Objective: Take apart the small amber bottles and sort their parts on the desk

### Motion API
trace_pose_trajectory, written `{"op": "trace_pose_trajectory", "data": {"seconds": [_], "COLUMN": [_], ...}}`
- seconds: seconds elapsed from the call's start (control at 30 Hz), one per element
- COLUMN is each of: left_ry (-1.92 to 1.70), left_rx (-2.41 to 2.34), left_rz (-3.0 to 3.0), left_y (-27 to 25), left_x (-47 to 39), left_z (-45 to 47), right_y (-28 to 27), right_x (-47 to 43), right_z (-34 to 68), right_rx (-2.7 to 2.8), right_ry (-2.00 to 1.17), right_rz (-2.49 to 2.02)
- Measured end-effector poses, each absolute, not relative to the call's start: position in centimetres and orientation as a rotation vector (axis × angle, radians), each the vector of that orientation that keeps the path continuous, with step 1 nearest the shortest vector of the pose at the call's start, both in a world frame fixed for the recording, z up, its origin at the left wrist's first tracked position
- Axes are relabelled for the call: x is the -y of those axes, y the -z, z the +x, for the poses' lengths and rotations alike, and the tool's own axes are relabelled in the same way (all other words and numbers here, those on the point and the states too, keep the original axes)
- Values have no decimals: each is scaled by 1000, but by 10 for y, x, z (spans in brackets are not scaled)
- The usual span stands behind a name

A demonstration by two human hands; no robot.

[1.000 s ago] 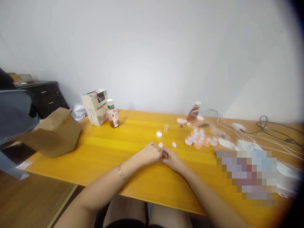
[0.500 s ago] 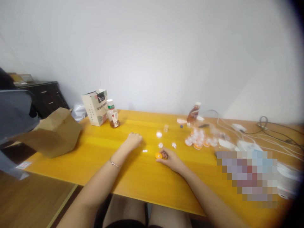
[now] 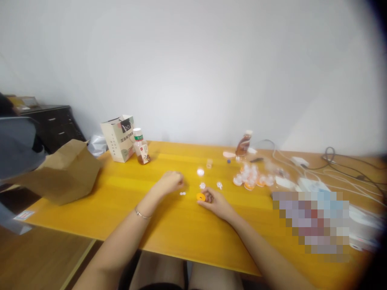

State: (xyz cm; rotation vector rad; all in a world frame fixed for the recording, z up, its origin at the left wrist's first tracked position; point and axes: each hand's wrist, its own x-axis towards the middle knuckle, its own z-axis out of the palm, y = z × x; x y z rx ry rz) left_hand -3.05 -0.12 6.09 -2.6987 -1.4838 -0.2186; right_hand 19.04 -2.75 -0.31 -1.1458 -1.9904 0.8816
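Note:
My right hand [image 3: 216, 203] rests low over the table and pinches the edge of a round orange disc [image 3: 200, 197] with a dark spot at its middle. To its left my left hand [image 3: 171, 182] is curled, knuckles up; whatever its fingers hold is hidden. Two tiny white round pieces [image 3: 182, 193] lie just below the left fingertips. Beyond the right hand are a small white openwork piece [image 3: 202, 185] and a second white openwork piece [image 3: 219, 185]. Farther back sits a round white piece [image 3: 200, 172], with a small clear cup [image 3: 209, 163] behind it.
A cluster of clear and orange round parts [image 3: 249, 175] lies right of centre. Behind it stands a brown drink bottle [image 3: 243, 143]. Cables [image 3: 335, 161] cross the right side. At back left are a paper gift bag [image 3: 119, 141], a labelled bottle [image 3: 141, 149] and a brown paper bag [image 3: 72, 173].
My left hand has shifted slightly right, with its fingers curled further down. The orange disc has turned a little, and its middle looks dark now. The whole view has drifted slightly.

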Motion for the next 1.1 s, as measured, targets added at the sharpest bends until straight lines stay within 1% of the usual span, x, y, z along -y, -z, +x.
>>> {"op": "trace_pose_trajectory", "data": {"seconds": [0.1,0.13,0.2,0.3,0.4,0.47,0.6,0.73,0.9,1.1], "left_ry": [573,639,699,747,790,835,962,929,885,886], "left_rx": [1049,897,710,656,698,812,1222,1566,1627,1568], "left_rz": [-3087,-3192,-3297,-3315,-3268,-3167,-2889,-2696,-2664,-2674], "left_y": [-63,-63,-60,-53,-46,-43,-35,-21,-5,-8], "left_x": [12,16,21,21,13,3,-26,-55,-73,-71], "left_z": [-15,-10,-1,4,1,-8,-34,-53,-50,-42], "right_y": [-1,-3,-5,-6,-6,-6,-7,-7,-9,-9], "right_x": [28,28,28,28,27,25,23,21,21,20], "right_z": [190,190,191,191,191,191,194,196,197,197], "right_rx": [1897,1873,1839,1802,1775,1733,1657,1671,1677,1672], "right_ry": [-895,-896,-905,-932,-967,-956,-829,-743,-699,-687], "right_rz": [-1106,-1094,-1079,-1082,-1066,-1083,-1179,-1220,-1256,-1254]}}
